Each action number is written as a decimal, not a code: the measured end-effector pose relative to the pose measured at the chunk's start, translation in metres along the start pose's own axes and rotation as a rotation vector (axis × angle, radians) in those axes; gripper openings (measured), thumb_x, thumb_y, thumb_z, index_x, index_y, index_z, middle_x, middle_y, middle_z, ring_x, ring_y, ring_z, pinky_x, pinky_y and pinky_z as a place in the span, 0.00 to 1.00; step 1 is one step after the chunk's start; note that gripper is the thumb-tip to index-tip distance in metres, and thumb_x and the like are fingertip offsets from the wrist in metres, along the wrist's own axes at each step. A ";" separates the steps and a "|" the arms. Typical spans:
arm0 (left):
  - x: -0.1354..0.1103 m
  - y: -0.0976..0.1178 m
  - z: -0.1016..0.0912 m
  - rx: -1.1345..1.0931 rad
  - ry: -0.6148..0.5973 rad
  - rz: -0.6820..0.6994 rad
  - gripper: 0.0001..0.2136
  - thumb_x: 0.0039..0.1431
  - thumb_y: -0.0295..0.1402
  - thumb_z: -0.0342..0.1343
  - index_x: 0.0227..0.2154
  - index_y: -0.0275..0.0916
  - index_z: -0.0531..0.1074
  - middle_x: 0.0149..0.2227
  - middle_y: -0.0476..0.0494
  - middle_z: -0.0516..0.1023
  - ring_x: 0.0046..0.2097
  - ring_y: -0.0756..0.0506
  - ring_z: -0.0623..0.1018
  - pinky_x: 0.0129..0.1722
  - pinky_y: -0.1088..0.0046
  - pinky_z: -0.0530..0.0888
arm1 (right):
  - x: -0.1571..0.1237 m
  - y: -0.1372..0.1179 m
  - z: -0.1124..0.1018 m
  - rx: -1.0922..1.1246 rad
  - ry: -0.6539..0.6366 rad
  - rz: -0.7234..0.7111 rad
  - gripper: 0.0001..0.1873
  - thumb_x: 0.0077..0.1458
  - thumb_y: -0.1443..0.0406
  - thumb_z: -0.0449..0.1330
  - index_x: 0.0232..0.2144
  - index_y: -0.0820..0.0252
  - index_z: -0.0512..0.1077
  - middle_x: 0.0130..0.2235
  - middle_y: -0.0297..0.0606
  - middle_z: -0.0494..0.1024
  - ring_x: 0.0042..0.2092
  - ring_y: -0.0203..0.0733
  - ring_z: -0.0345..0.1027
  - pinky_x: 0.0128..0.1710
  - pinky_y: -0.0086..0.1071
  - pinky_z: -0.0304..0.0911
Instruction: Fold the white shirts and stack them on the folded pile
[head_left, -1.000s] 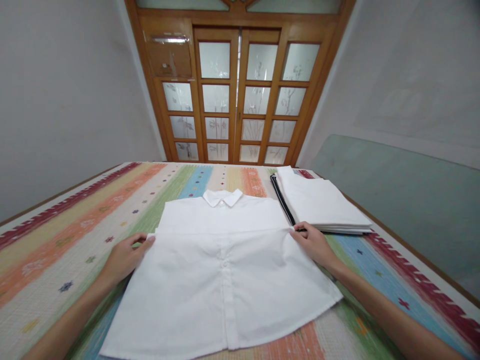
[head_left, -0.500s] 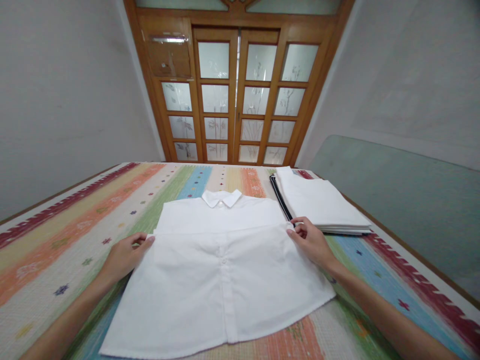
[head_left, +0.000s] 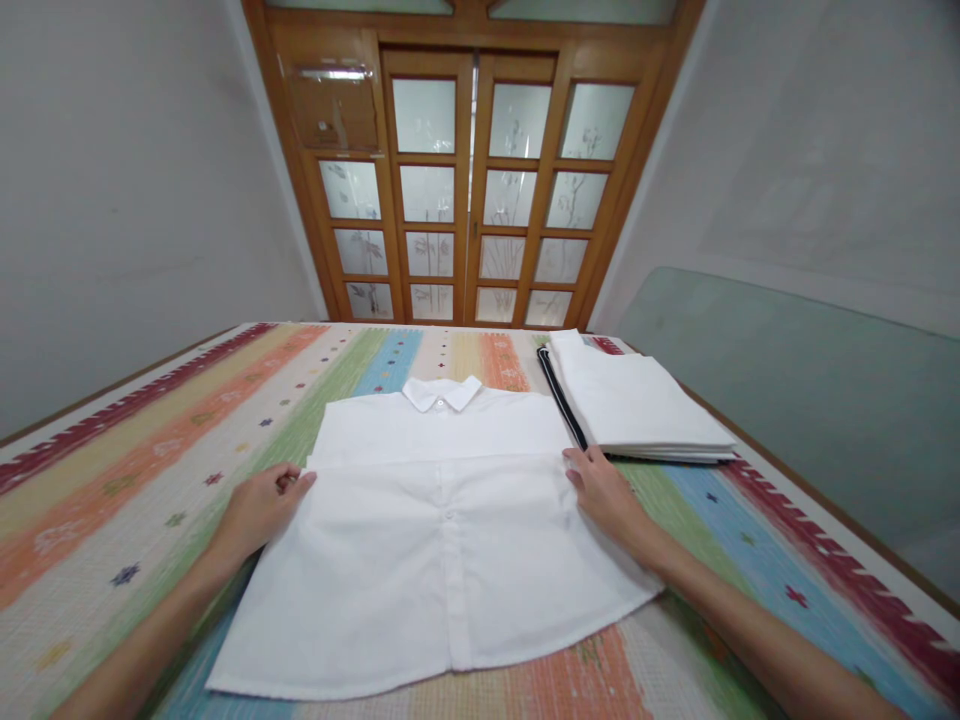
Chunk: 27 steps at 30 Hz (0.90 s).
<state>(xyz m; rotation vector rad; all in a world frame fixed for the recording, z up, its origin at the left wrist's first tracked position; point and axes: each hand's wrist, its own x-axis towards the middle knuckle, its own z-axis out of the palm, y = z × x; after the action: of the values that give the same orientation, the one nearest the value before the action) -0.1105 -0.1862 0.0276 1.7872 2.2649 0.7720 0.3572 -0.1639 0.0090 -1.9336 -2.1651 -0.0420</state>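
Observation:
A white collared shirt (head_left: pixel 375 570) lies on the striped cloth, with its lower part folded up across the chest into a straight crosswise edge. Its collar points away from me, and the button strip runs down the middle. At the left end of that fold, my left hand (head_left: pixel 266 508) pinches the fabric between thumb and curled fingers. My right hand (head_left: pixel 606 495) is closed on the right end of the fold, its fingertips at the edge and the back of the hand turned up. Some puckers show around the buttons.
A stack of folded white garments (head_left: pixel 637 395), with a black, white-edged strip (head_left: pixel 561 395) along its left side, lies right of the shirt. The striped cloth (head_left: pixel 150 520) covers the table. Beyond stand wooden glazed doors (head_left: pixel 469 190); a pale green panel (head_left: pixel 787 370) leans at right.
My right hand has turned over more and shifted slightly left at the fold's end. My left hand remains at its corner, slightly further right. The shirt's lower edge has moved up a little in view.

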 end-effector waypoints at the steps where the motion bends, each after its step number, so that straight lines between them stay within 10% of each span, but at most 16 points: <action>1: -0.001 0.000 0.000 0.010 -0.008 0.006 0.16 0.47 0.50 0.50 0.22 0.43 0.71 0.21 0.46 0.75 0.27 0.43 0.74 0.28 0.71 0.64 | -0.002 0.001 0.000 -0.006 -0.014 -0.004 0.13 0.61 0.73 0.52 0.46 0.63 0.70 0.42 0.46 0.72 0.39 0.44 0.70 0.36 0.31 0.57; 13: 0.005 0.009 -0.011 0.148 0.020 0.170 0.13 0.43 0.42 0.57 0.32 0.41 0.72 0.39 0.38 0.78 0.41 0.37 0.77 0.44 0.63 0.72 | -0.001 -0.009 -0.026 -0.158 0.092 -0.195 0.16 0.54 0.75 0.55 0.44 0.61 0.73 0.49 0.50 0.73 0.49 0.54 0.67 0.48 0.42 0.62; 22: 0.029 0.116 0.059 0.214 -0.239 0.506 0.25 0.64 0.43 0.42 0.55 0.30 0.66 0.60 0.28 0.69 0.64 0.36 0.65 0.62 0.58 0.62 | 0.084 -0.099 0.015 0.035 -0.039 -0.314 0.28 0.66 0.61 0.44 0.61 0.75 0.61 0.67 0.57 0.56 0.68 0.54 0.45 0.65 0.45 0.47; 27: 0.054 0.127 0.096 0.303 -0.328 0.466 0.29 0.68 0.43 0.35 0.64 0.27 0.56 0.68 0.29 0.53 0.69 0.36 0.54 0.65 0.55 0.55 | 0.122 -0.106 0.041 0.092 -0.186 -0.233 0.32 0.67 0.60 0.39 0.67 0.74 0.49 0.69 0.51 0.48 0.69 0.53 0.42 0.66 0.44 0.42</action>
<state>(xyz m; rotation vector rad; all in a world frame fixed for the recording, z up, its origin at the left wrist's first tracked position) 0.0245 -0.0868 0.0166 2.4157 1.8493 0.1627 0.2344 -0.0512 0.0076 -1.6869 -2.4559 0.2020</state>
